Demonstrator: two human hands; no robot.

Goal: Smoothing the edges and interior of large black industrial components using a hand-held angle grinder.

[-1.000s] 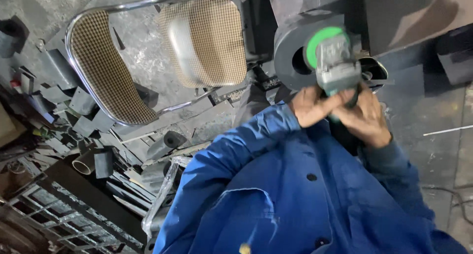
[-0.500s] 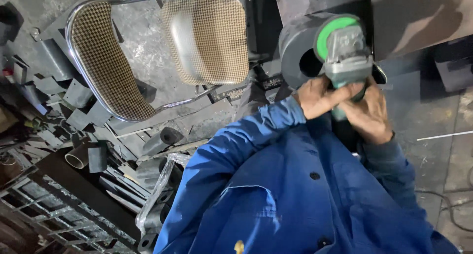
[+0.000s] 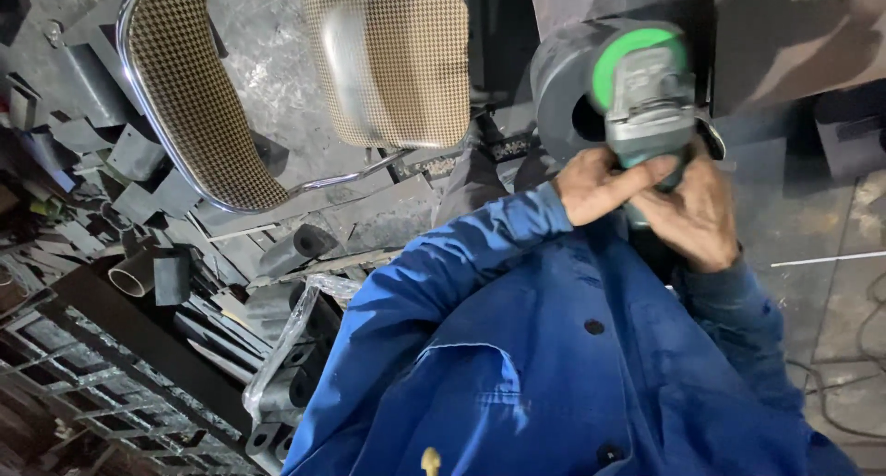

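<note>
Both hands clasped around the body of a green-and-grey angle grinder (image 3: 646, 98), right of centre in the upper frame. Left hand (image 3: 600, 183) wrapped on from the left, fingers pressed across the grinder's lower body; right hand (image 3: 694, 213) closed around it from below and the right. Grinder head pushed up against a dark round metal piece (image 3: 565, 89), green guard facing the camera. Blue work-jacket sleeves (image 3: 443, 282) filling the lower middle and lower right. Chair (image 3: 388, 61) with chrome tube frame and checked beige-brown seat and back in the upper left and upper centre. Scrap steel offcuts and short tubes (image 3: 157, 273) heaped over the left side. Metal grating (image 3: 83, 393) in the lower left corner. Thin pale rod (image 3: 826, 258) on the floor at right. No packages, labels or signs legible.
</note>
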